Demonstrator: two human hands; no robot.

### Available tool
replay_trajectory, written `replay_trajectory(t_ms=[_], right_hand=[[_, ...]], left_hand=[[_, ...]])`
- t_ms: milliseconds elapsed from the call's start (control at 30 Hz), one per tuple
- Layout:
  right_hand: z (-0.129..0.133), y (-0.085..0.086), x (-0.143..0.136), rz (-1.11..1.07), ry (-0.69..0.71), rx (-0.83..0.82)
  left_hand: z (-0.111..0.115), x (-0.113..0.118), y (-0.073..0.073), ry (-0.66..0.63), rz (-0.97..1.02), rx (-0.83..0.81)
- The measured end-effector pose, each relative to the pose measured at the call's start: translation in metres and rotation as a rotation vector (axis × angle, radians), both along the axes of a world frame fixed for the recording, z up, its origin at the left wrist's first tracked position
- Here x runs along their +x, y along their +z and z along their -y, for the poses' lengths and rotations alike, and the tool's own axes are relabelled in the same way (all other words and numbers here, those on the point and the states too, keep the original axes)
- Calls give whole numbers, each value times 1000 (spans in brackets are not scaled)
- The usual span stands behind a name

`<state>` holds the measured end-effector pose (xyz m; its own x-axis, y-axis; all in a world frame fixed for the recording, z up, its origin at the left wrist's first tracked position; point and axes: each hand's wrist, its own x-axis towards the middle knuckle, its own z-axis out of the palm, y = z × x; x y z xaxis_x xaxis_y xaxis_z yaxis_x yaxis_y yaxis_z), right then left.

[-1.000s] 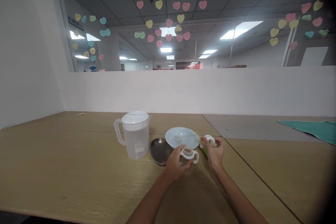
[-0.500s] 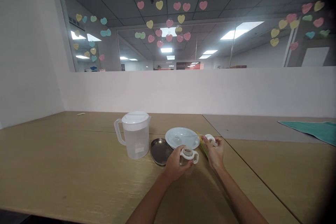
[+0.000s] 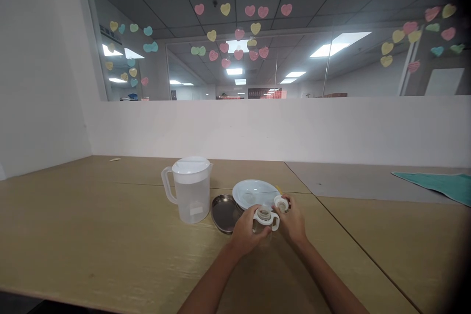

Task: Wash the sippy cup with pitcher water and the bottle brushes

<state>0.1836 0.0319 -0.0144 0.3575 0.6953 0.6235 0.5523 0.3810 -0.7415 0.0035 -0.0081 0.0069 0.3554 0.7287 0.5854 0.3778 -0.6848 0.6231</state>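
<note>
My left hand (image 3: 247,229) grips a small clear baby bottle (image 3: 263,224) with white side handles. It is upright and its threaded mouth is uncovered. In my right hand (image 3: 293,220) is a white bottle cap ring with a clear nipple (image 3: 281,203), just right of the bottle and apart from it. Behind both hands stands a white bowl (image 3: 239,187) with something round and clear inside. A thin rod lies across the bowl, and its yellow end (image 3: 279,189) shows above my right hand, which hides the rest.
A lidded clear plastic pitcher (image 3: 192,194) stands left of a shallow metal tray (image 3: 223,213), whose right side is partly covered by my left hand. A teal cloth (image 3: 437,184) lies at the far right. The white wall (image 3: 257,130) bounds the table's back.
My right hand has moved left and slightly down with the cap ring, closer to the bottle, and the ring has turned. My left hand holds nearly the same place.
</note>
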Motion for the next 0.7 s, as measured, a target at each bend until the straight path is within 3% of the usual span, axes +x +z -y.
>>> replay_trajectory(t_ms=[200, 400, 567, 700], right_hand=[[3, 4, 2, 190, -43, 107], [6, 10, 1, 255, -79, 111], [4, 15, 2, 225, -13, 44], [-6, 28, 2, 280, 83, 11]], left_hand=[[0, 0, 0, 2, 6, 0], [-1, 0, -4, 18, 9, 1], [-1, -2, -7, 28, -3, 14], [3, -3, -2, 10, -4, 6]])
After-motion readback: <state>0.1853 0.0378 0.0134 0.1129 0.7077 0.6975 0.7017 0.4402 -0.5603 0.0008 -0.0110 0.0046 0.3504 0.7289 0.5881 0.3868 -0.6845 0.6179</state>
